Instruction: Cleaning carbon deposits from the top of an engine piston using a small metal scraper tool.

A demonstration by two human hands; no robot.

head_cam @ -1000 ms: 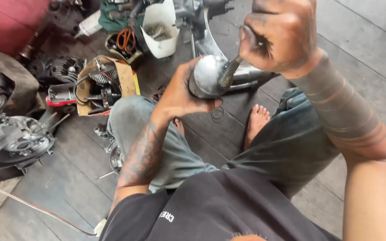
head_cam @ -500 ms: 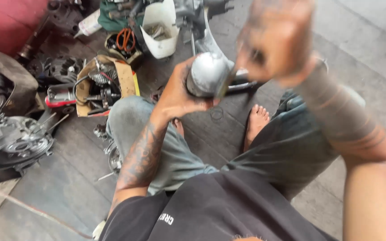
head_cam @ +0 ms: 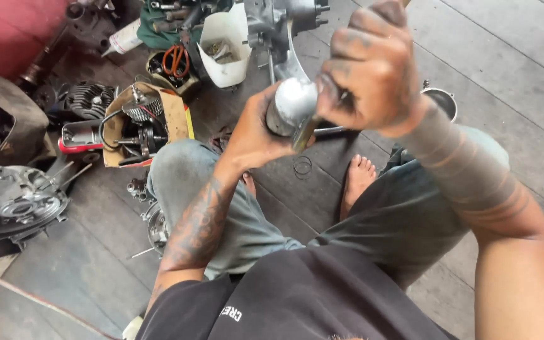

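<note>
Closest to me, my black shirt (head_cam: 297, 296) fills the bottom of the view, and my knees in grey-green trousers (head_cam: 234, 208) spread to either side as I sit on the grey wooden plank floor (head_cam: 511, 56).

Above my lap, my left hand (head_cam: 256, 135) is wrapped around a rounded, shiny silver metal part (head_cam: 291, 104), fingers curled under it, holding it up between my knees. My right hand (head_cam: 373, 69), dirty with grease, is clenched in a fist around a thin metal tool (head_cam: 303, 132), whose tip sticks out below my fist and lies against the side of the silver part. What sort of tool it is I cannot tell, since most of it is hidden in my fist.

Below the hands, my bare foot (head_cam: 357, 179) rests on the planks, and a thin dark wire ring (head_cam: 302, 167) lies on the floor just beside it. A round metal bowl (head_cam: 443, 101) shows behind my right wrist.

Further out on the left sits an open cardboard box (head_cam: 174, 113) holding dark engine pieces, with a grey engine casing (head_cam: 17, 204) near the left edge. Beyond the silver part stand a cut-open white plastic jug (head_cam: 225, 53) with small parts inside and a grey metal engine block (head_cam: 281, 22).
</note>
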